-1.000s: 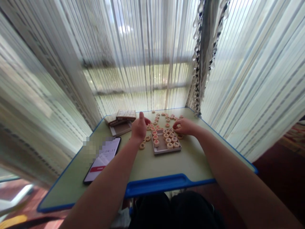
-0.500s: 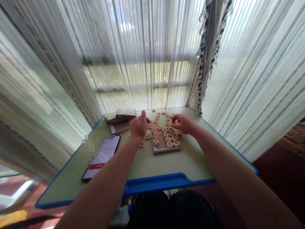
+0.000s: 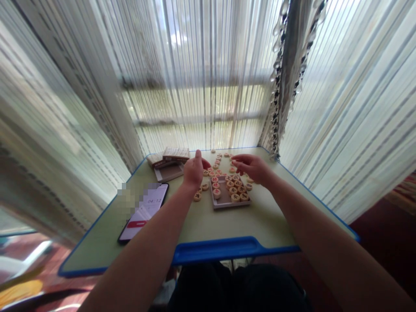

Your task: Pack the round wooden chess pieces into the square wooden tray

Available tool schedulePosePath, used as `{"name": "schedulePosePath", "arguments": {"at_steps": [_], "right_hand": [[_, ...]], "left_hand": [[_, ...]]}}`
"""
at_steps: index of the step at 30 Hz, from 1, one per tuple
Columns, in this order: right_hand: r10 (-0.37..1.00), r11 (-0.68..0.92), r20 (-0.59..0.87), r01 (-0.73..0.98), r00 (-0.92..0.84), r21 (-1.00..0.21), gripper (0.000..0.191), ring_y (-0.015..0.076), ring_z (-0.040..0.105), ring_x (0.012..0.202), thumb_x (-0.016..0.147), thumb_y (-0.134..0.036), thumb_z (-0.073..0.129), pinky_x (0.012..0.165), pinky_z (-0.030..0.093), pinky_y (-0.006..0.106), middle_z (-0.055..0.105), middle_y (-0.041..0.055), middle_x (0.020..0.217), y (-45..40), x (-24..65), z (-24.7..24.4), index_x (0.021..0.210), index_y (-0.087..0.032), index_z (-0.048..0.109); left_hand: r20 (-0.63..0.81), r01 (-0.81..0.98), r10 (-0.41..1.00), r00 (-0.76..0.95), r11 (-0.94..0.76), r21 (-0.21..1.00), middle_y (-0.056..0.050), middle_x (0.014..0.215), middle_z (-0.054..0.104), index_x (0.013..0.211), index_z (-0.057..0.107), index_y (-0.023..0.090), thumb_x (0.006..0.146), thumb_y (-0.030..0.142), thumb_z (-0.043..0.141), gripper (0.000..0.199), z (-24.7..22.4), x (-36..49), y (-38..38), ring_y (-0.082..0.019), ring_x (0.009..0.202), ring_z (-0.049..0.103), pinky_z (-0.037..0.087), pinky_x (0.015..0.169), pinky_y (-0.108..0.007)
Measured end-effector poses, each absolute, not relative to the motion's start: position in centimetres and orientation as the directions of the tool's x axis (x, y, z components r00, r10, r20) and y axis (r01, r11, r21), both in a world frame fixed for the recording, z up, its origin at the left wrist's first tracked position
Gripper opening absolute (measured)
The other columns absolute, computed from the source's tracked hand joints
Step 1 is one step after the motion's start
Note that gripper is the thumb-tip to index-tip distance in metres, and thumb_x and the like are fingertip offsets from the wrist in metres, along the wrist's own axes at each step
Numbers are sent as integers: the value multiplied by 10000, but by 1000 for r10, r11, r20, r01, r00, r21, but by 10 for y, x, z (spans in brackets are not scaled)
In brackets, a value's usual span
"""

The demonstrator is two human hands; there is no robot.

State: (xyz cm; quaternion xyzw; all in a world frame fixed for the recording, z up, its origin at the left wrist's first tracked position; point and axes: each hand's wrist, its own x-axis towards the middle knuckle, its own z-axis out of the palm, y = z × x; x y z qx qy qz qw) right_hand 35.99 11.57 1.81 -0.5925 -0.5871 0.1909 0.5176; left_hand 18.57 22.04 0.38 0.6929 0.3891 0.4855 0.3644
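Left hand is up on edge, fingers hidden behind it, so can't tell if it's pinching a xiangqi piece. Right hand looks open, fingers apart, hovering over loose ones beside the tray on the desk.

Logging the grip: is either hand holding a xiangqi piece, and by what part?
The right hand shows no piece in its fingers. The left hand hides its fingers, so a hold there cannot be told.
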Motion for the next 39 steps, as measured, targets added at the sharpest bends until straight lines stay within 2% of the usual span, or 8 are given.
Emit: {"name": "schedulePosePath", "arguments": {"at_steps": [4, 7, 11, 14, 16, 23, 30, 39], "right_hand": [[930, 194, 212, 87, 300, -977, 307, 112, 604, 629, 718, -341, 651, 544, 506, 224, 652, 88, 859, 116, 356, 22, 934, -125, 613], [939, 147, 139, 0, 315, -989, 257, 100, 578, 592, 773, -356, 584, 501, 476, 207, 645, 104, 825, 116, 360, 24, 877, -121, 601], [946, 168, 228, 255, 230, -952, 308, 81, 499, 503, 737, -392, 618, 446, 393, 198, 595, 32, 671, 112, 359, 26, 907, -138, 587], [926, 251, 373, 636, 63, -730, 300, 77, 470, 517, 704, -416, 640, 479, 360, 199, 563, 2, 618, 106, 345, 26, 814, -138, 626], [916, 290, 397, 769, -53, -569, 294, 73, 464, 526, 717, -419, 627, 511, 353, 200, 565, -4, 609, 101, 332, 25, 819, -145, 656], [938, 345, 191, 818, -288, -460, 253, 86, 508, 562, 747, -369, 604, 537, 354, 194, 622, -6, 669, 91, 312, 23, 913, -190, 672], [866, 496, 174, 770, -468, -402, 223, 107, 536, 667, 769, -323, 592, 640, 396, 213, 624, 1, 773, 85, 311, 32, 955, -230, 672], [860, 510, 210, 771, -465, -381, 221, 148, 562, 784, 739, -351, 632, 753, 422, 253, 619, 42, 891, 84, 307, 30, 908, -224, 697]], "left_hand": [[391, 179, 892, 228, -434, 883, -56, 533, 637, 515, 609, 164, 835, 576, 206, 659, 4, 186, 221, -134, 511, 580, 446, 578, -274], [394, 170, 890, 229, -435, 884, -58, 531, 638, 517, 608, 164, 835, 575, 208, 656, 3, 185, 222, -135, 506, 579, 441, 568, -274], [383, 183, 900, 207, -420, 889, -59, 520, 631, 498, 599, 166, 828, 593, 210, 665, 3, 185, 223, -136, 502, 578, 432, 550, -270], [393, 200, 905, 162, -420, 885, -54, 497, 615, 474, 583, 172, 834, 583, 198, 669, 3, 184, 222, -135, 487, 564, 428, 546, -273], [418, 197, 896, 146, -441, 876, -49, 490, 610, 470, 578, 174, 841, 568, 203, 658, 5, 184, 221, -132, 481, 556, 428, 558, -278], [444, 136, 894, 54, -447, 884, -41, 498, 605, 483, 574, 174, 846, 556, 223, 634, 12, 179, 219, -119, 472, 541, 442, 591, -281], [458, 162, 884, 95, -468, 869, -25, 460, 580, 458, 566, 178, 841, 553, 260, 618, 12, 183, 215, -113, 445, 519, 419, 543, -267], [476, 162, 875, 92, -485, 860, -27, 476, 588, 466, 564, 180, 854, 553, 230, 633, 14, 184, 214, -116, 468, 535, 420, 578, -282]]}}
